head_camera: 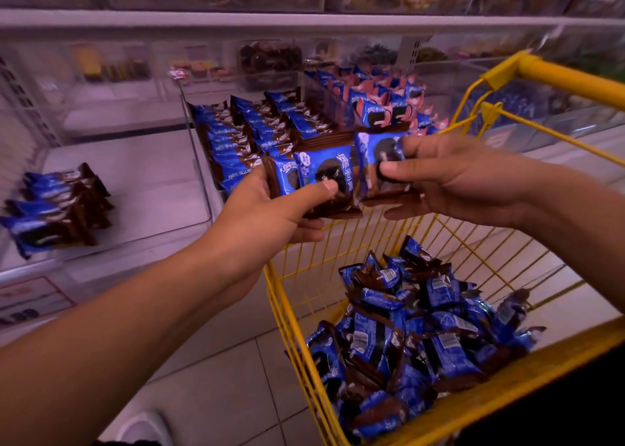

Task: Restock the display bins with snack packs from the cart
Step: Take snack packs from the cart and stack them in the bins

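Blue packs: your left hand [270, 205] is clutching a stack [314, 178], right hand [449, 178] pinching one pack [378, 161], squaring them for the bin [203, 161].

Blue-and-brown snack packs [324, 175] held upright above the yellow cart's [473, 408] far rim; others fill the clear display bin [199, 161].

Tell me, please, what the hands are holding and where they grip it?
Left hand grips a stack of snack packs at its lower edge; right hand pinches one pack by its right side.
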A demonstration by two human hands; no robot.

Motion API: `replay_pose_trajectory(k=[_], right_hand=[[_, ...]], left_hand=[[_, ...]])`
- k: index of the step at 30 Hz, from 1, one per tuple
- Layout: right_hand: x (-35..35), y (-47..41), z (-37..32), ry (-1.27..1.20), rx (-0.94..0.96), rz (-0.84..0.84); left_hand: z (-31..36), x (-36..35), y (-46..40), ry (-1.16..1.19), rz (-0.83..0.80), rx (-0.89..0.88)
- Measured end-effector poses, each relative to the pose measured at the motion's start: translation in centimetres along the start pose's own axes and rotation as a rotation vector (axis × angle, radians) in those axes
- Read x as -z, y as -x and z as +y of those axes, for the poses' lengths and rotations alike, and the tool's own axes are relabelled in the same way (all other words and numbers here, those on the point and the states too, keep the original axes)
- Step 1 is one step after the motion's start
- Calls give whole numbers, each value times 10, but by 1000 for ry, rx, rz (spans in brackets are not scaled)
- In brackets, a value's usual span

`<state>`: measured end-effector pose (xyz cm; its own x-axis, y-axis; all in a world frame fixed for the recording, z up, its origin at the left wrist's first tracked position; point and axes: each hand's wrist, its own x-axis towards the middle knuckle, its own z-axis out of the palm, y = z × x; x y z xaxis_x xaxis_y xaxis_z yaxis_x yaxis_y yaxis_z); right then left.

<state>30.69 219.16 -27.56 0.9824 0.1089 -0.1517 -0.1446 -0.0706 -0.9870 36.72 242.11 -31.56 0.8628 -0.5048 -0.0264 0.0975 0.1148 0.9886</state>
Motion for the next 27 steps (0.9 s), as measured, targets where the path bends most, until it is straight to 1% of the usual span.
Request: replay_pose_trajectory(k=[2, 4, 6, 7, 9, 14, 18, 20, 21, 24, 26, 27], right_hand=[[2, 1, 0, -6, 50, -23], [3, 4, -4, -22, 61, -115], [1, 6, -5, -10, 42, -195], [-2, 7, -3, 23, 41, -200], [-10, 5, 1, 114, 69, -160], [-24, 4, 2, 236, 142, -49], [-27, 4, 2, 231, 198, 68], [-26, 5, 3, 199, 204, 68], [-26, 5, 4, 184, 195, 53], [-27, 5, 8, 105, 159, -26], [-27, 4, 8, 51, 166, -69], [-26, 4, 7, 62, 178, -74]], left_hand=[[-1, 1, 0, 50, -34, 2], [-1, 3, -1, 80, -50, 9], [-2, 2, -2, 51, -45, 12], [-2, 2, -2, 20, -37, 11], [-1, 0, -2, -17, -26, 2], [0, -1, -3, 40, -36, -16], [1, 4, -3, 98, -116, -17], [1, 6, -3, 118, -134, -41], [1, 7, -2, 84, -120, -77], [1, 8, -3, -121, -52, -213], [3, 7, -2, -171, -58, -256], [4, 8, -2, -174, -75, -264]])
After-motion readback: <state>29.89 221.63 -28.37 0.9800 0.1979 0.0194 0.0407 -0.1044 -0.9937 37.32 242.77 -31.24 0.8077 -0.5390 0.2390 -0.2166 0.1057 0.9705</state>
